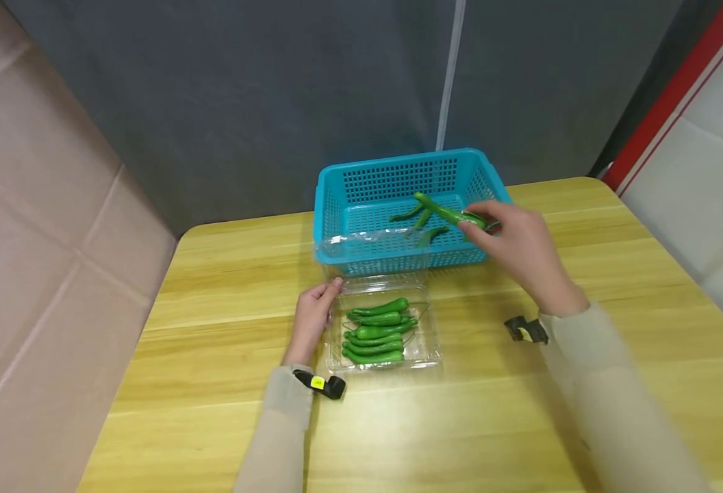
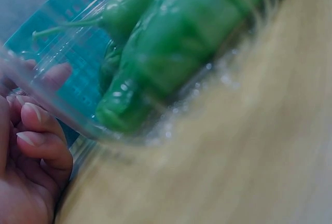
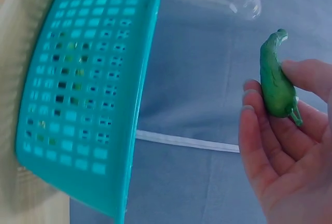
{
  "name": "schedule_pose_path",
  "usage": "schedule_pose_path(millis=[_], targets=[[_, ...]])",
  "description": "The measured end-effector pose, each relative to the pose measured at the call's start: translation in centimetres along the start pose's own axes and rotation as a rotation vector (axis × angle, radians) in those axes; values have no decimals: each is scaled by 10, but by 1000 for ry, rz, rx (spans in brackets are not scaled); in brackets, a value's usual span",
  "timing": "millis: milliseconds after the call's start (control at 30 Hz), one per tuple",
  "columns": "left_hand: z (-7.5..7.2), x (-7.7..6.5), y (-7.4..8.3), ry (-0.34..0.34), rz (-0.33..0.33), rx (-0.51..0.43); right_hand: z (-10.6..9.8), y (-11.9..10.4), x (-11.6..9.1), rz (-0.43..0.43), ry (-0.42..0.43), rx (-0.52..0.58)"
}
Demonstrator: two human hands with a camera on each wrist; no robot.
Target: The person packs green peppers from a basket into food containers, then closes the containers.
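Observation:
My right hand pinches a green chili pepper between thumb and fingers, over the right part of a blue plastic basket. The pepper's curved tip points away from the palm, and its stem lies near the fingers. Several more green peppers lie in the basket. My left hand grips the left edge of a clear plastic box near its hinge, thumb at the rim and fingers curled. Inside the box, several green peppers lie side by side in a row.
The box's raised clear lid leans against the basket's front rim. Everything stands on a wooden table, with a dark grey cloth hanging behind it. Padded walls rise left and right.

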State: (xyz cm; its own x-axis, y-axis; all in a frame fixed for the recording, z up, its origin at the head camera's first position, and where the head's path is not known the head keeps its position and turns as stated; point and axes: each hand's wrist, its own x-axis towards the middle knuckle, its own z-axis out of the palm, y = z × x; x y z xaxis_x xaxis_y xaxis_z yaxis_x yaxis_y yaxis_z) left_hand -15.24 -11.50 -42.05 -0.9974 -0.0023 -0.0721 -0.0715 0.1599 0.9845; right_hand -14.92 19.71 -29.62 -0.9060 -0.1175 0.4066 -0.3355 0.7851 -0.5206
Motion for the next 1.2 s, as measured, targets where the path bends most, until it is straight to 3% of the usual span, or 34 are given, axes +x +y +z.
schedule_pose_path(millis=[200,400,633,800,1000,1200], targets=[[1,2,0,7,-6,-5,2,-5,-11,5,48,59],[-1,13,-22,20,9,-30,2,-10,-20,62,89,148],[1,2,0,3,5,-27,1,-14,-28,117,158,205],[-1,9,-13,-10,-5,-37,0,-16,-32,160,166,247],[-1,16,-28,20,17,-6,7,-16,-35,127,172,253],[-1,15,-26,14,-6,-3,14,-16,-36,52,146,252]])
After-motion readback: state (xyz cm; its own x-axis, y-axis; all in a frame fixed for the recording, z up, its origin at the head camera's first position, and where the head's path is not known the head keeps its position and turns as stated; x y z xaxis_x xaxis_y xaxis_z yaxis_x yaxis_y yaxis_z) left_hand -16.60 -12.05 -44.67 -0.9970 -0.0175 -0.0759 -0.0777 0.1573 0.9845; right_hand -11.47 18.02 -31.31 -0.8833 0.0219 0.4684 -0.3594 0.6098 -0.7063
